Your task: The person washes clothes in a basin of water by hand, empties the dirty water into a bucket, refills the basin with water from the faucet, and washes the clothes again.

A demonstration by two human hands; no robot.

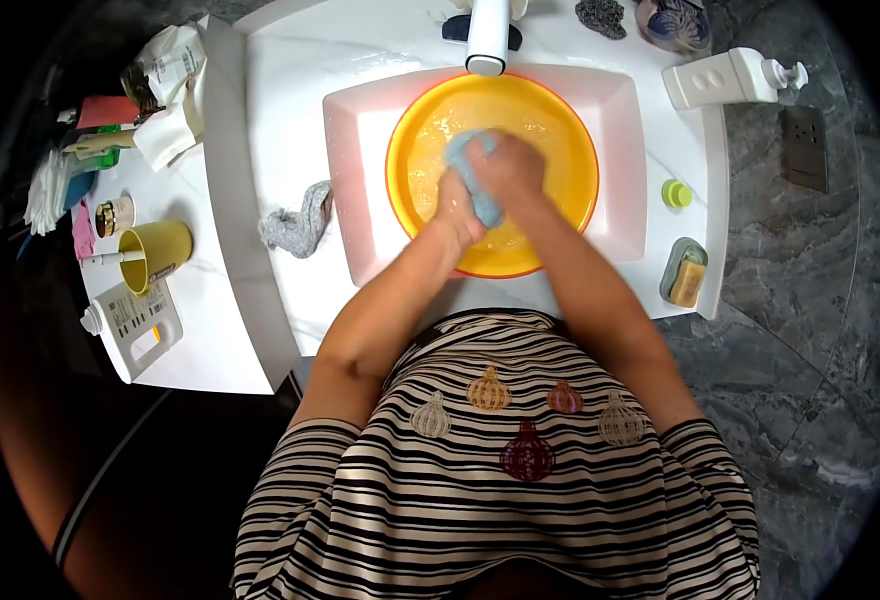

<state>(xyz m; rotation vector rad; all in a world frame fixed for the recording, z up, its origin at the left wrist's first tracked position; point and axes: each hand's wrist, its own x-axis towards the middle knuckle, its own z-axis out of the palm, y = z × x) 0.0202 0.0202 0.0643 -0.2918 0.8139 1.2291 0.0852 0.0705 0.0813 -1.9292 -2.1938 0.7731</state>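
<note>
A bunched light blue cloth (487,209) is between my two hands, above the yellow basin (570,215) with water in it. My left hand (453,208) grips the cloth from below on the left. Blurred by motion, my right hand (510,165) is closed over the cloth's upper part. The cloth's exact kind cannot be made out. The basin stands in the white sink (620,180), beneath the faucet (487,45). A crumpled grey knit piece, like a sock (302,222), lies on the counter left of the sink.
On the right are a white pump bottle (720,80), a green cap (676,193) and a soap bar (688,284) in its dish. A dark scrubber (601,16) sits at the back. The left shelf holds a yellow cup (165,250) and a white jug (130,325).
</note>
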